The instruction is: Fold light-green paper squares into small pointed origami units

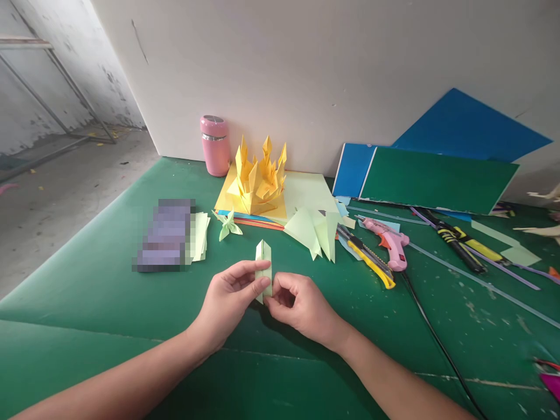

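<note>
A narrow, folded piece of pale green paper (263, 256) stands upright between both my hands over the green table (87, 291). My left hand (230, 300) pinches its lower part from the left with thumb and fingers. My right hand (300, 306) pinches its bottom edge from the right, fingers curled. Behind them lie a small finished green origami shape (227, 224) and a pile of loose green folded sheets (317, 230).
Yellow origami crowns (258, 175) sit on stacked coloured paper by a pink bottle (214, 144). A pink glue gun (389, 242) with a black cord, a yellow utility knife (370, 259), another cutter (459, 245), blue and green boards (433, 175) and a blurred block (164, 233) lie around.
</note>
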The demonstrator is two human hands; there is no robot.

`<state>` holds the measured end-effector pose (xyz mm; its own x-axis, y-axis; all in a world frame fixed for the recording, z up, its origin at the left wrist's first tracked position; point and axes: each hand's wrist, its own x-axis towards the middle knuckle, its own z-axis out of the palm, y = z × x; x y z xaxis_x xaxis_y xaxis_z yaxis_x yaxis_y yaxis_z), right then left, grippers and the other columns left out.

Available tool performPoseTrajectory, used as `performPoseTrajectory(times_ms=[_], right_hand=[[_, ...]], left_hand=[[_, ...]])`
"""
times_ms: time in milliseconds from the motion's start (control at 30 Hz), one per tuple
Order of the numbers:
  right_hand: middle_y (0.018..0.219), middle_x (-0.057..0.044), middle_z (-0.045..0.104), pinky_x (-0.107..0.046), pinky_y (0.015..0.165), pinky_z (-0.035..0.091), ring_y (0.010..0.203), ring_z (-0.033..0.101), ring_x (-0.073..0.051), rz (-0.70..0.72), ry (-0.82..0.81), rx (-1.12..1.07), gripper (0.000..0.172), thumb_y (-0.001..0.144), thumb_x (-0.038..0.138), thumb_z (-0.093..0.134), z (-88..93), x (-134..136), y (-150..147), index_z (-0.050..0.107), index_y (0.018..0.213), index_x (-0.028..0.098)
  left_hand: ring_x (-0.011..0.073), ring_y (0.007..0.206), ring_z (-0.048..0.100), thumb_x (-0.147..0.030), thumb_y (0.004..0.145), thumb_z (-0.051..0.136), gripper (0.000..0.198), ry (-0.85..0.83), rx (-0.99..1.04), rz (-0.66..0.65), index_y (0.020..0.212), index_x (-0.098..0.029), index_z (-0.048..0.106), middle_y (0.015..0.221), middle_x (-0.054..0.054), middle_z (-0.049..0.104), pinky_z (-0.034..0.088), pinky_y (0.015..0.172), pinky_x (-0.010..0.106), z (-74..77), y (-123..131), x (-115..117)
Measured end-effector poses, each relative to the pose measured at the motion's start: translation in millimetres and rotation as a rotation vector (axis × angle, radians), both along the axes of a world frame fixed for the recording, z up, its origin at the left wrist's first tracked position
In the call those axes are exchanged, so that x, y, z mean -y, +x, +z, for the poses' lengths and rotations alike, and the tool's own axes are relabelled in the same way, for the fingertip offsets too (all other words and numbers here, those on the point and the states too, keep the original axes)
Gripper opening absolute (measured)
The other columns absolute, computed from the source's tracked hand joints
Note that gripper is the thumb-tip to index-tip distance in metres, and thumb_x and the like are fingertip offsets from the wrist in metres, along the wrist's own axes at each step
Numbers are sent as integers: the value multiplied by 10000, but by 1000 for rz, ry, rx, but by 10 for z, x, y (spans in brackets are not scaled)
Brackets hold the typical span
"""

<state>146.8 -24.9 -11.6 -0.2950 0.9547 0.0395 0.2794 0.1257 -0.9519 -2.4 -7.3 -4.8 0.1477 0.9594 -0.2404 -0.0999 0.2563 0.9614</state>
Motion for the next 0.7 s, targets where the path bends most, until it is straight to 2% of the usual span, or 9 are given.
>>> performPoseTrajectory(times_ms=[167, 267, 333, 400, 467, 567, 700], right_hand=[[563, 40, 492, -212, 490, 348, 516, 433, -90, 67, -58, -37, 177, 746, 221, 574, 2, -21, 69, 493, 592, 188], [596, 43, 518, -215, 504, 392, 525, 456, -93, -32, -136, -260, 201, 810, 317, 547, -36, -51, 93, 442, 677, 209], [686, 58, 521, -200, 481, 400, 535, 455, -85, -142, -128, -438, 244, 778, 369, 619, -68, -78, 100, 414, 787, 235], [774, 50, 541, -207, 517, 441, 603, 499, -95, -139, -142, -529, 340, 738, 362, 688, -87, -98, 100, 429, 932, 258], [804, 42, 550, -223, 554, 468, 638, 526, -103, -93, -171, -549, 421, 735, 340, 709, -85, -103, 99, 433, 1047, 274], [794, 48, 553, -237, 571, 477, 613, 537, -96, -64, -201, -555, 438, 752, 313, 699, -57, -92, 102, 448, 1111, 286], [716, 53, 557, -238, 575, 476, 590, 544, -92, -72, -218, -542, 299, 760, 297, 673, -29, -82, 117, 537, 1023, 255]], left_hand=[[101, 688, 555, -322, 594, 800, 274, 0, 31, 31, 826, -206, 712, 769, -17, 656, 459, 608, 185, -12, -34, -64], [84, 634, 522, -321, 613, 791, 285, 33, 32, -28, 843, -200, 673, 723, -35, 607, 431, 556, 179, -11, -35, -54], [85, 613, 517, -315, 626, 783, 275, 64, 42, -99, 820, -193, 632, 693, -43, 573, 430, 543, 190, -10, -20, -22], [92, 621, 535, -309, 657, 763, 254, 98, 45, -163, 809, -188, 599, 708, -37, 568, 449, 560, 209, -8, 0, 16], [107, 664, 575, -310, 707, 726, 227, 127, 47, -220, 833, -187, 582, 756, -18, 592, 483, 616, 236, -7, 18, 45], [141, 732, 621, -326, 748, 690, 227, 132, 74, -283, 871, -192, 553, 783, 0, 621, 517, 654, 275, -6, 30, 60], [146, 710, 635, -340, 744, 695, 252, 122, 60, -273, 857, -196, 521, 731, -3, 650, 514, 614, 265, -8, 21, 35]])
